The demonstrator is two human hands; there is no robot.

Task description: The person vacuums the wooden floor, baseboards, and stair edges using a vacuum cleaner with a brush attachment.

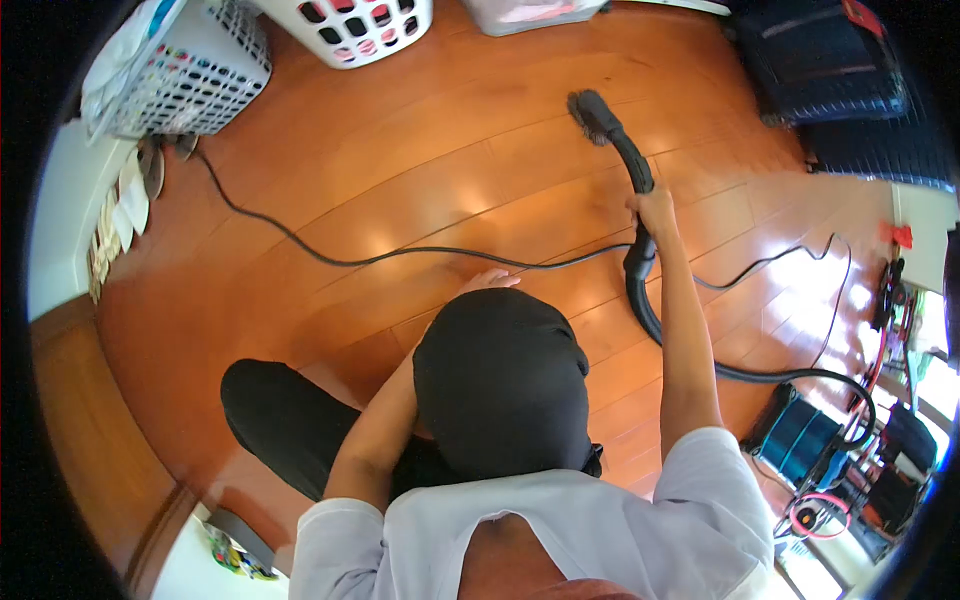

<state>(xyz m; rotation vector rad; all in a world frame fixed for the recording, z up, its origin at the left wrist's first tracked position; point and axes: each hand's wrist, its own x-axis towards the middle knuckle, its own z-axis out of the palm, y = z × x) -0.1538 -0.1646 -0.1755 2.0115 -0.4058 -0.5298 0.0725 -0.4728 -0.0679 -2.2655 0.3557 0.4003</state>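
My right hand point(655, 208) is wrapped round the black handle of a vacuum hose point(640, 262), with my arm stretched forward. At the end of the handle a dark brush head point(596, 117) with bristles rests on or just above the wooden floor point(420, 180). My left hand point(490, 280) is by my knee point(500, 380), partly hidden behind it; its visible fingers are stretched out and hold nothing. A black cord point(350, 262) runs over the floor in front of it and passes near the hose.
White laundry baskets point(205, 75) stand at the upper left, beside slippers point(130, 195). A clear bin point(535, 12) is at the top. Dark suitcases point(825, 60) stand upper right. The hose curves towards bags and equipment point(795, 435) at the lower right.
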